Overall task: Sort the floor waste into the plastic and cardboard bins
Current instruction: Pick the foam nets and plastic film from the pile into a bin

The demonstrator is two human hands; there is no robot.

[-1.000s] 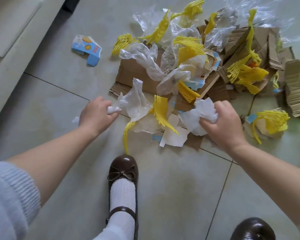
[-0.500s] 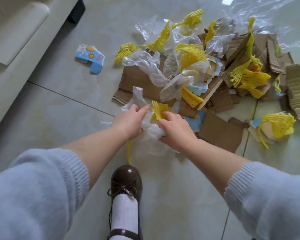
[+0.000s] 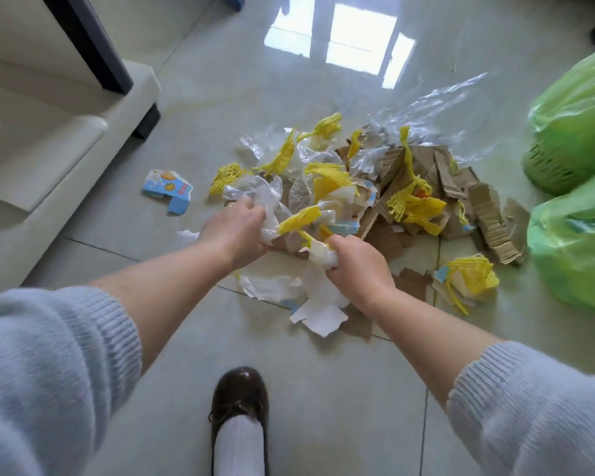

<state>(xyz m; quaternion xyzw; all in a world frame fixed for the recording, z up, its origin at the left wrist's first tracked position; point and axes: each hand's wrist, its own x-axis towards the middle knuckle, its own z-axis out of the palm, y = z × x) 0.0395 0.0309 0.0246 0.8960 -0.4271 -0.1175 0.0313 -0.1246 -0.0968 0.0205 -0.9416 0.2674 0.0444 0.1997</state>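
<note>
A heap of waste lies on the tiled floor: torn brown cardboard (image 3: 485,207), clear plastic film (image 3: 265,197), yellow foam netting (image 3: 413,204) and white paper scraps (image 3: 323,314). My left hand (image 3: 236,228) grips a wad of crumpled clear plastic at the heap's near left edge. My right hand (image 3: 356,266) grips more crumpled white plastic with a strip of yellow netting (image 3: 298,218) sticking out above it. Both hands are close together, just above the floor. Two bins lined with green bags stand at the right: one farther (image 3: 571,132), one nearer (image 3: 574,249).
A blue and white carton piece (image 3: 167,188) lies alone to the left of the heap. A pale sofa (image 3: 49,132) fills the left side. My brown shoe (image 3: 239,403) stands on the tiles below the hands. A large clear sheet (image 3: 437,108) spreads behind the heap.
The view has pulled back and up, bringing the green bins into sight. Both hands have lifted slightly with bunched plastic and netting in them.
</note>
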